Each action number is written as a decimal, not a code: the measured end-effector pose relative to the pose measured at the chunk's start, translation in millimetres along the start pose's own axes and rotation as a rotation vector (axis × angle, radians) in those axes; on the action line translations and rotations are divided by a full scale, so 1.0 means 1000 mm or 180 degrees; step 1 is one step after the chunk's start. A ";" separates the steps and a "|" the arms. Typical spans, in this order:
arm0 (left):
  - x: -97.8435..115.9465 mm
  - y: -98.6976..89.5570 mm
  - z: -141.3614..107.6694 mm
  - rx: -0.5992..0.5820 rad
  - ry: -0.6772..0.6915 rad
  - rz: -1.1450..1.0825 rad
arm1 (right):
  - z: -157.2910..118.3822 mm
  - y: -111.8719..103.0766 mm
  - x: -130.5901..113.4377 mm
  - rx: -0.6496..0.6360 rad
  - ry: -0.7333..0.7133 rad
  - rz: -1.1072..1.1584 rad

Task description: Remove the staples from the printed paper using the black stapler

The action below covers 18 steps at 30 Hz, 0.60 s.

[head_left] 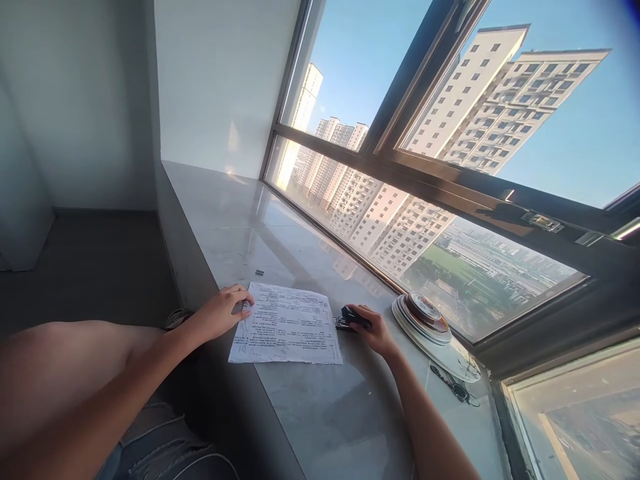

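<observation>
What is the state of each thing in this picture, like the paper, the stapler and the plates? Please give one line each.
Printed paper: print side up, one corner past the sill edge
Stapler: held in the right hand; open or closed, cannot tell
Left hand: touching the paper's left edge
Small dark strip: lying apart from the paper
Plates: stacked
Dark corded item: lying beside the plates
Window: looks closed

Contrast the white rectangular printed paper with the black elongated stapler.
Look: the white rectangular printed paper is thin and flat; the black elongated stapler is chunky. Size: the paper covers far more area than the stapler. State: the left hand touches the paper; the right hand grips the stapler. Shared: hand contact.
</observation>
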State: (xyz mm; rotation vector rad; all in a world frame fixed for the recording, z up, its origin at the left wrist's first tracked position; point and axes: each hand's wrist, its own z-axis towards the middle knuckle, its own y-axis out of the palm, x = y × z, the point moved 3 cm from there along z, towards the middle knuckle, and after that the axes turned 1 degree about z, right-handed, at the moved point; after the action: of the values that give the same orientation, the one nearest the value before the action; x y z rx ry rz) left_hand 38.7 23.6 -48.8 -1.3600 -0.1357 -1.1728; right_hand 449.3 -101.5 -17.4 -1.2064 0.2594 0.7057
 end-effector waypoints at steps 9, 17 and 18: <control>0.004 0.001 -0.001 -0.0079 -0.0058 0.0122 | 0.010 0.016 -0.020 0.0148 -0.0046 -0.0353; 0.011 0.000 -0.002 -0.0346 -0.0186 0.0173 | 0.019 0.041 -0.043 0.0384 -0.0218 -0.0296; 0.012 0.000 -0.003 -0.0359 -0.0190 0.0179 | 0.020 0.043 -0.044 0.0419 -0.0229 -0.0319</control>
State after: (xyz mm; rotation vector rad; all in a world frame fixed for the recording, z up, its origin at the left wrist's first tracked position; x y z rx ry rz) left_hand 42.9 14.8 -41.1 -1.4895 -0.0744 -1.1070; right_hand 385.5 -91.3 -19.3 -1.0591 0.1813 0.6336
